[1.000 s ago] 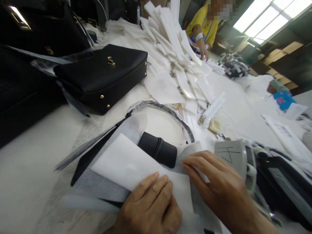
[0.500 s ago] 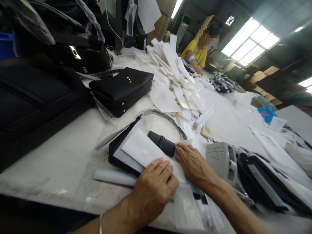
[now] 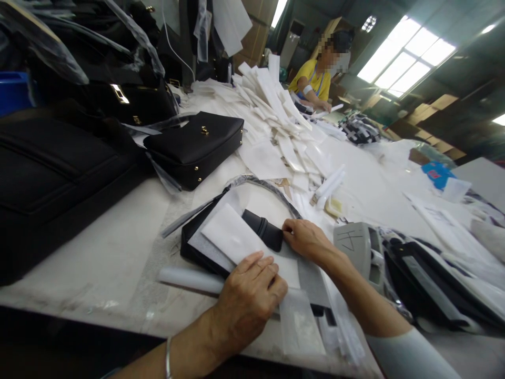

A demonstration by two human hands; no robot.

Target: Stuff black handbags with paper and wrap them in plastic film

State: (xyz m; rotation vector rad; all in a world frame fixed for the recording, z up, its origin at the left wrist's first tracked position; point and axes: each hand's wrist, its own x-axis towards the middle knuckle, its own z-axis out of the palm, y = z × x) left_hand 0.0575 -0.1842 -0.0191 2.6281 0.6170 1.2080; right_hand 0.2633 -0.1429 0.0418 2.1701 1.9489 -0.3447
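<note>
A black handbag (image 3: 192, 254) lies flat on the table, its plastic-wrapped handle (image 3: 272, 185) arching away from me. Across it rests a folded white foam sheet (image 3: 226, 231), with grey lining sheet (image 3: 210, 243) beneath. My left hand (image 3: 250, 295) bears on the foam sheet's near edge, fingers bent and close together; its thumb is hidden. Beside the far edge of the foam is a black leather tab (image 3: 264, 231) with a narrow band around it. My right hand (image 3: 305, 238) has its fingers curled in a pinch at the tab's right end; the fingertips are partly hidden.
A second black handbag (image 3: 197, 147) sits behind, and more dark bags (image 3: 59, 179) fill the left. White foam strips (image 3: 276, 110) are heaped at the back. A grey tape dispenser (image 3: 353, 252) stands right of my right hand. Across the table, a person (image 3: 311, 84) in yellow works.
My right hand's fingers, stretched over the tab's end before, are now curled in at it, and the wrist is raised. My left hand stays on the foam sheet. The view has shifted slightly.
</note>
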